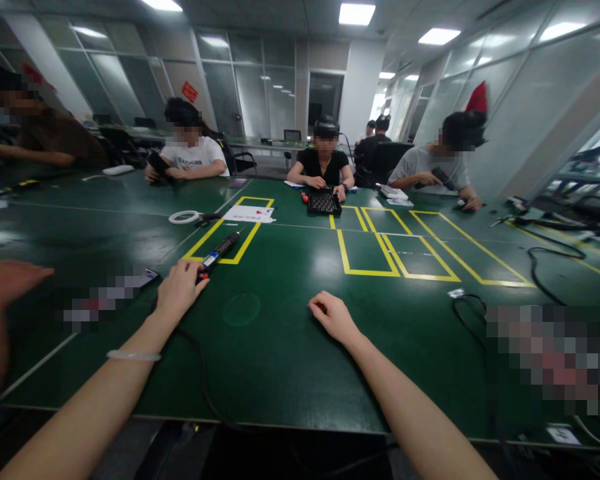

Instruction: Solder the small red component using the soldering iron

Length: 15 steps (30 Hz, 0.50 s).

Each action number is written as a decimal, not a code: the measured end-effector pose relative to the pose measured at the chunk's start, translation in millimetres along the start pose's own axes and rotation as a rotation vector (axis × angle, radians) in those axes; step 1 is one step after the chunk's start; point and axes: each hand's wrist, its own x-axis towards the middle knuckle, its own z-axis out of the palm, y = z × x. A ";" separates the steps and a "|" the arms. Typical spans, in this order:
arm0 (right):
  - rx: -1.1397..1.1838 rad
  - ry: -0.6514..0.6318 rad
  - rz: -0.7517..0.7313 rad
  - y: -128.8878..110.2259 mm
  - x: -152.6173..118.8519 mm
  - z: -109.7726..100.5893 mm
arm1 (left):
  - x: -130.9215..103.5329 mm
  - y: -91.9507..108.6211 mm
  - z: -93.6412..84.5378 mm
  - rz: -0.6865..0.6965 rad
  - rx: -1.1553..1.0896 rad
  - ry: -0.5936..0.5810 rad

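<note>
My left hand [181,287] is closed over the rear end of an electric screwdriver [220,249], black with a blue and white label. The tool lies on the green table, its bit pointing away and to the right, across a yellow taped outline. A black cord runs from beneath my left wrist toward the front edge. My right hand [334,317] rests on the bare tabletop with its fingers curled in, and nothing shows in it. Just beyond the screwdriver is a white paper sheet [250,214] with printing on it.
Yellow taped rectangles [370,272] mark the table [290,373] ahead and to the right. A white ring-shaped roll [184,217] lies left of the paper. Black cables [533,267] trail at the right. Across the table a person handles a black tray [324,202]; another person's hand [15,280] reaches in from the left.
</note>
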 end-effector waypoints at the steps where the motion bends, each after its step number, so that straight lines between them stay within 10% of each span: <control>1: 0.000 0.000 -0.001 0.4 0.0 0.3 | -0.1 0.7 -0.8 -0.004 0.011 -0.017; 10: -0.007 0.001 0.002 -0.6 0.1 0.0 | -2.8 17.5 -12.5 -0.060 0.039 0.055; 15: 0.028 -0.003 0.007 -1.4 0.0 -0.7 | -3.6 84.1 -33.2 0.022 -0.420 -0.001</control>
